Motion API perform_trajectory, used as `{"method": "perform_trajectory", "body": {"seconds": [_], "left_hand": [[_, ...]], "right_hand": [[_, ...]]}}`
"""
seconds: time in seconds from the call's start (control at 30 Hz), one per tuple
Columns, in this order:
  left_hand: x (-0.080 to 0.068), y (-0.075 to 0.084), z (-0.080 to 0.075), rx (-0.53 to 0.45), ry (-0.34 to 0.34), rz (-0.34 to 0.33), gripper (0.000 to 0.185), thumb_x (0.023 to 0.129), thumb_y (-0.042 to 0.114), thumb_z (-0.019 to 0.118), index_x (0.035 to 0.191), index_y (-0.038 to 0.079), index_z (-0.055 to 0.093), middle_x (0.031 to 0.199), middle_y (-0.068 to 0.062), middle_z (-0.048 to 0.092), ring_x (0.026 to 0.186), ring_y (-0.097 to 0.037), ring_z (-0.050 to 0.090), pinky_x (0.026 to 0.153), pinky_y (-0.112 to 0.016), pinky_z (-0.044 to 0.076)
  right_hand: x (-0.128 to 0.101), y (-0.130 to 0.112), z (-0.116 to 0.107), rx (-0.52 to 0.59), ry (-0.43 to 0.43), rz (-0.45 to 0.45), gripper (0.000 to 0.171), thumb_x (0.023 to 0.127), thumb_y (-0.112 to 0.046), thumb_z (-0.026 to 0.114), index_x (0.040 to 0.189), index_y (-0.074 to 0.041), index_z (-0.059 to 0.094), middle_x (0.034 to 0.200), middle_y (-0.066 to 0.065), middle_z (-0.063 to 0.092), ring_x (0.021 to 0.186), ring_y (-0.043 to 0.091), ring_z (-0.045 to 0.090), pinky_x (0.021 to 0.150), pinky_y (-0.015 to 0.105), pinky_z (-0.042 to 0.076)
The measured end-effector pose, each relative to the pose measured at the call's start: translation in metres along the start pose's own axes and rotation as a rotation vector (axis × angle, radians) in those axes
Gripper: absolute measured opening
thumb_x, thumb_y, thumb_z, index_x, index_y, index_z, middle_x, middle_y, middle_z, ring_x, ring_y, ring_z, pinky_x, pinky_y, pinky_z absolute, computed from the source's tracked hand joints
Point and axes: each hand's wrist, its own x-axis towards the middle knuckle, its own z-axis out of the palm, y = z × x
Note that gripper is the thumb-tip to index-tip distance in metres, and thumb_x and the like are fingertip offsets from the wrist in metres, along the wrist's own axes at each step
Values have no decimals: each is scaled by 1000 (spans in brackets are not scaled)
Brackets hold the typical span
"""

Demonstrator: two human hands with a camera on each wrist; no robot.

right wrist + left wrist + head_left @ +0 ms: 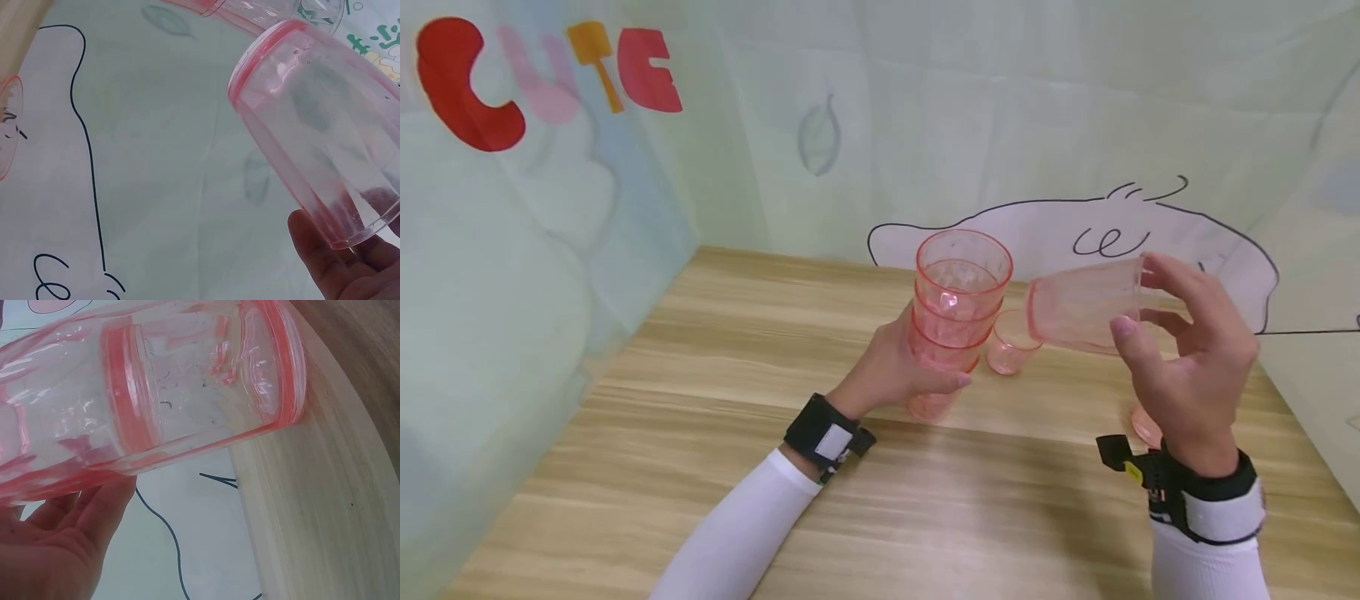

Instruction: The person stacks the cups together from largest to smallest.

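In the head view my left hand (891, 371) grips a stack of several clear pink plastic cups (958, 312), nested mouths up, around its lower part. The left wrist view shows the thick pink base of the stack (275, 369) over the tabletop. To the right, my right hand (1198, 358) holds a single pink cup (1082, 307) by its rim end, thumb in front and fingers behind. That cup lies nearly sideways in the air, its base pointing at the stack but apart from it. Fingertips (309, 240) at its rim show in the right wrist view.
Another pink cup (1011, 354) stands upright on the wood-grain table (715, 350) behind the two hands. Part of a further pink piece (1144, 425) shows beside my right wrist, mostly hidden. A printed cloth (760, 125) hangs along the back and left sides.
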Motion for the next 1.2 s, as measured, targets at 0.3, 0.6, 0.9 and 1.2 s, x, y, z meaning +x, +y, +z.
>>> {"method": "perform_trajectory", "body": {"seconds": [0.3,0.6,0.9,1.2], "left_hand": [[2,0,1,-26,-14,11,83,65,42,94,131,23,46,114,10,65,100,-8,65,90,-35,53],[2,0,0,-5,-12,37,85,66,42,93,133,21,45,116,7,65,102,-9,64,91,-35,53],[2,-2,0,-29,-22,44,86,68,43,93,135,24,43,118,10,63,104,-7,64,90,-34,53],[4,-2,2,-12,-12,59,87,68,44,93,136,22,43,118,9,64,104,-7,64,90,-33,53]], "right_hand": [[5,-4,8,107,79,-28,66,78,-33,87,115,17,64,112,26,68,100,26,65,79,18,54],[7,-9,13,194,137,-19,66,77,-32,88,114,17,64,112,26,67,102,29,64,84,24,55],[8,-11,18,264,184,-18,67,74,-30,91,114,18,64,113,28,66,103,31,63,88,31,55],[11,-13,20,278,199,-11,72,73,-35,92,115,17,65,114,27,66,106,32,61,89,32,54]]}}
